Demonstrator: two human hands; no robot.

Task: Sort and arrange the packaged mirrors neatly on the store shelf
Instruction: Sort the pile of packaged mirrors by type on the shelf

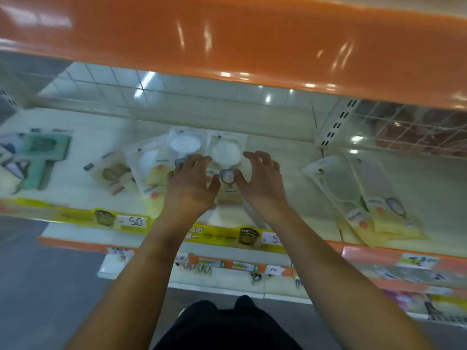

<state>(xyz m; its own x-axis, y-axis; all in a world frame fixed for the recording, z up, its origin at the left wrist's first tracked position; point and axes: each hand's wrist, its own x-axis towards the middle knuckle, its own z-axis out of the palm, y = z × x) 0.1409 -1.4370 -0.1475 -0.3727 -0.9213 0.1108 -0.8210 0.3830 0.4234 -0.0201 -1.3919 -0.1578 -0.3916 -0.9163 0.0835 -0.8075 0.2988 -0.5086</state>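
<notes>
Several packaged mirrors lie flat on the white shelf (283,157). In the middle, a round white mirror in a clear pack with a yellow card (225,152) lies between my hands. My left hand (188,181) is over its left edge and a neighbouring round-mirror pack (184,144), fingers spread. My right hand (262,175) arches over the pack's right edge, fingers spread and loosely bent. Both thumbs point toward the pack's middle. Blur hides whether the fingertips touch it.
A green hand-mirror pack (45,152) lies far left, then a brown one (113,173) and a white round one (147,165). Two long-handled mirror packs (338,183) (384,193) lie at the right. An orange shelf (227,39) overhangs. Yellow price strip (131,221) lines the front edge.
</notes>
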